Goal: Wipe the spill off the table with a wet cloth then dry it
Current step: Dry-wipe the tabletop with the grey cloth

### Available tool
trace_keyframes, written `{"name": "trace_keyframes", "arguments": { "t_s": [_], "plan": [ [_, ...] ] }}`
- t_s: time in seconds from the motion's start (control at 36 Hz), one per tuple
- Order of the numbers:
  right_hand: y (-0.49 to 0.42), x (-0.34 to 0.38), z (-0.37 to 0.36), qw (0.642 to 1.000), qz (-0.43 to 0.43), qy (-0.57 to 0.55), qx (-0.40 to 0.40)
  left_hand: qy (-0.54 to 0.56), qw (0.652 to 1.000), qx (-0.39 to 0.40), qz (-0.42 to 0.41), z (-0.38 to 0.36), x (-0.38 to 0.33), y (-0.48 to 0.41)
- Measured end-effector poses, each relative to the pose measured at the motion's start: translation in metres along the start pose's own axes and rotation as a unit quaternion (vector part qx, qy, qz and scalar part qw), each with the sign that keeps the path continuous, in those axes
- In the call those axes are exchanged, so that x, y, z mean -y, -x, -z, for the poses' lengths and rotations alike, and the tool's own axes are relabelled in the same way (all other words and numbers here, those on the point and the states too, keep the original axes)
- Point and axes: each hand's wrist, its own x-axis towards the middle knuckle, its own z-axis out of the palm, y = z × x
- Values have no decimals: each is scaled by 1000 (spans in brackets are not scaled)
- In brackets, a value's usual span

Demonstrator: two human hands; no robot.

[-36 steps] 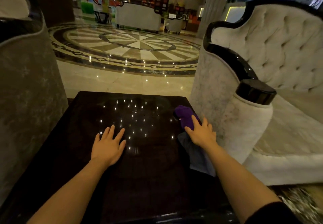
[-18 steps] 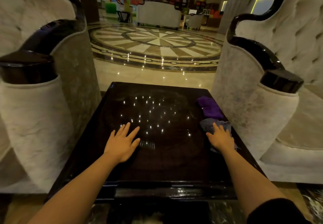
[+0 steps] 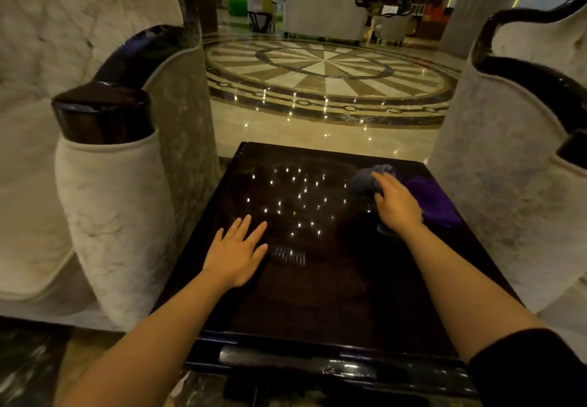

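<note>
A dark glossy table [image 3: 317, 305] stands in front of me and mirrors small ceiling lights. My left hand [image 3: 236, 252] rests flat on its left part, fingers spread, holding nothing. My right hand [image 3: 397, 205] presses down on a grey cloth [image 3: 365, 179] at the table's far right; the cloth bunches out beyond my fingertips. Just to the right of that hand, by the table's right edge, lies a purple cloth [image 3: 433, 198]. No spill can be made out on the dark top.
A pale tufted armchair with a black-capped arm [image 3: 104, 114] stands close on the left. A matching armchair [image 3: 508, 159] hems in the right side. Beyond the table lies a polished patterned marble floor [image 3: 327, 76], with more seats far back.
My right hand has pushed the grey cloth away from me and leftward, past the purple cloth, toward the far part of the table. My left hand stays flat. The camera view has shifted left.
</note>
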Motion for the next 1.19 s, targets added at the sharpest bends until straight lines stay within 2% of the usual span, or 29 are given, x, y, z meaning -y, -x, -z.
{"name": "trace_keyframes", "arguments": {
  "t_s": [0.11, 0.22, 0.44, 0.69, 0.94, 1.19],
  "plan": [
    [-25, 4, -25, 997, 9, 39, 71, 1, 1000, 8, 2, -3, 9, -5],
    [-35, 6, -50, 984, -51, 46, 162, 0, 1000, 23, 0, -7, 15, -9],
    [-36, 14, -73, 978, -70, 64, 187, 3, 1000, 24, -6, -9, 15, -11],
    [1, 34, -78, 977, 65, 43, 199, -12, 1000, 28, -3, -9, 13, -8],
    [71, 59, -68, 953, 177, -12, 245, -41, 998, 30, 24, -8, 4, -2],
    [145, 63, -44, 930, 256, -45, 261, -31, 999, 41, 8, -11, -4, 31]
  ]
}}
